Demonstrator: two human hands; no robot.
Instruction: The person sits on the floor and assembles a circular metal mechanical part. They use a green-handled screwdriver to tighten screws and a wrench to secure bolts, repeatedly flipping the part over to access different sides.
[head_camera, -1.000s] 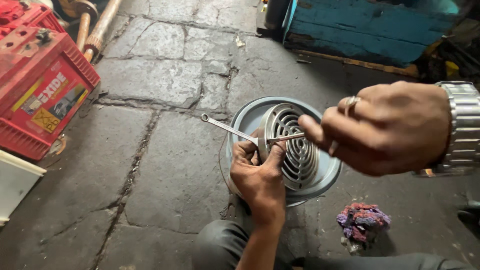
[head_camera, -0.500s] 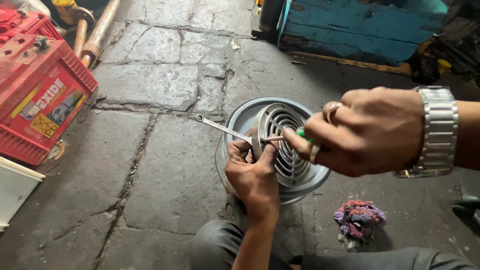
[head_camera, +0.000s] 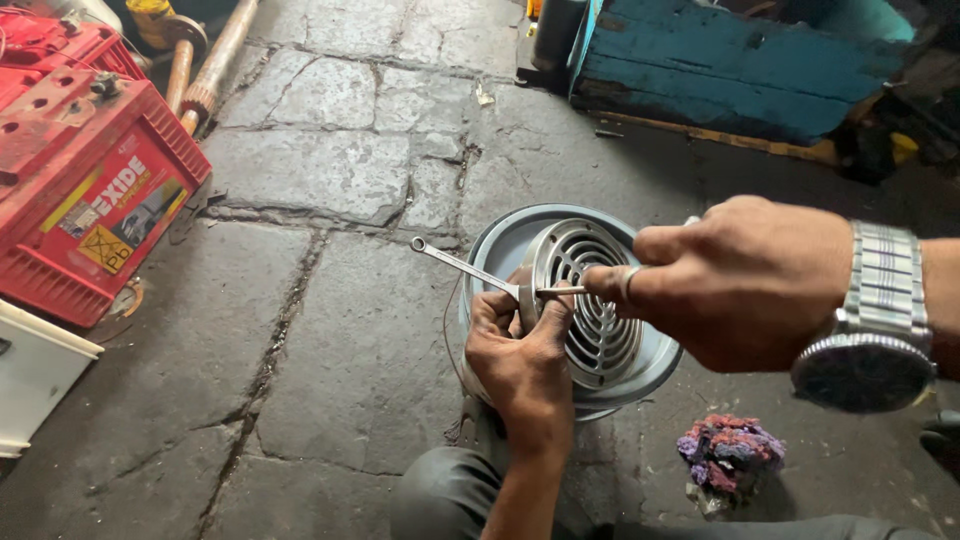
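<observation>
**Horn grille worked with spanner and driver**

At the upper left of the frame a red battery case (head_camera: 85, 190) is seen on the stone floor (head_camera: 350, 350), with a white box (head_camera: 30, 375) below it. Toward the centre, a slim ring spanner (head_camera: 462, 266) is held closed in the left hand (head_camera: 520, 360), its near end set at the rim of the chrome grille (head_camera: 595, 310). The grille is seated in a round grey horn body (head_camera: 500, 250), propped on edge at centre frame. From the right, a thin driver shaft (head_camera: 560, 292) is gripped tightly in the right hand (head_camera: 745, 280) and pressed to the same rim point. The fastener itself is hidden. The grille is judged still attached, the fastening still being worked. A purple rag (head_camera: 730, 455) lies at lower right.
</observation>
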